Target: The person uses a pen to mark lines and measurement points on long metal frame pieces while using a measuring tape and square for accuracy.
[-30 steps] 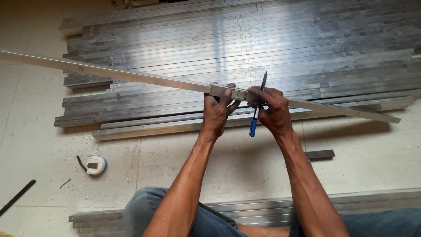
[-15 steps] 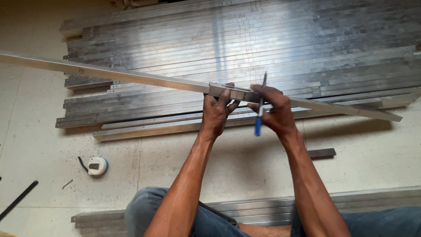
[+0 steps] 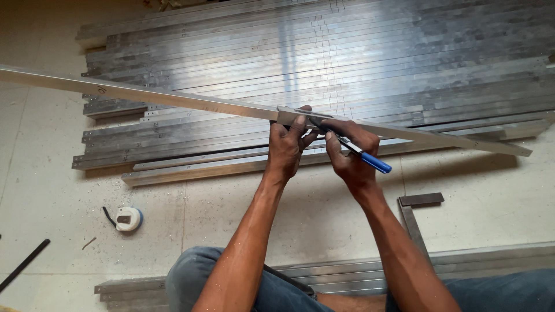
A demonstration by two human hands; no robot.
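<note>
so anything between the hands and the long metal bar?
Nothing visible. The left hand grips the long metal bar directly, and the right hand holds a blue-capped pen against it.

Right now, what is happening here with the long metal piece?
A person holds a long metal bar above the floor. The left hand presses a small block against the bar, and the right hand holds a blue-handled marking tool with its tip at the bar. Under it lies a stack of metal bars; a tape measure and a steel square lie nearby.
</note>
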